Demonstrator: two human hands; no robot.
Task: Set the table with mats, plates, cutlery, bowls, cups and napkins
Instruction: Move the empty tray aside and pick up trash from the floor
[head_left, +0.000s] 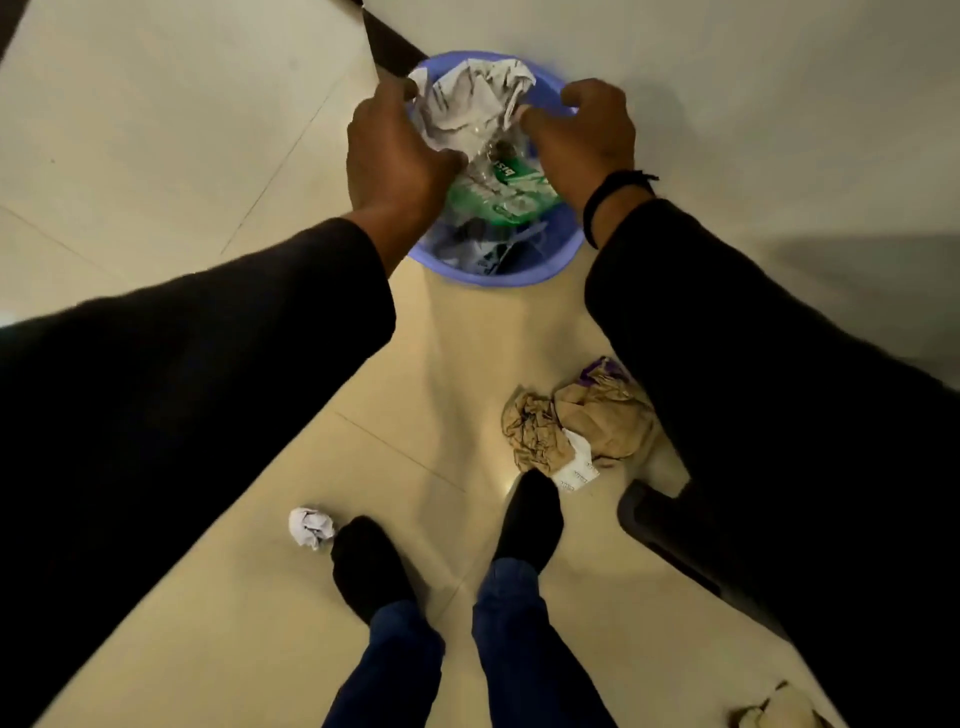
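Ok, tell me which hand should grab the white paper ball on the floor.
Left, probably. The white paper ball lies beside the left foot, on the left hand's side; the right hand would cross over.

One head-worn wide-angle view looks steeply down, close over the floor (156, 130), with the bin (493, 270) at upper centre.

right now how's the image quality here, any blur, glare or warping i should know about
Head view: dim, warm light; the sleeves go nearly black with no detail. Wide-angle warping bends the floor tile lines and stretches the arms. A faint glare patch sits on the floor by the brown crumpled paper. The left hand and right hand over the blue bin look slightly soft.
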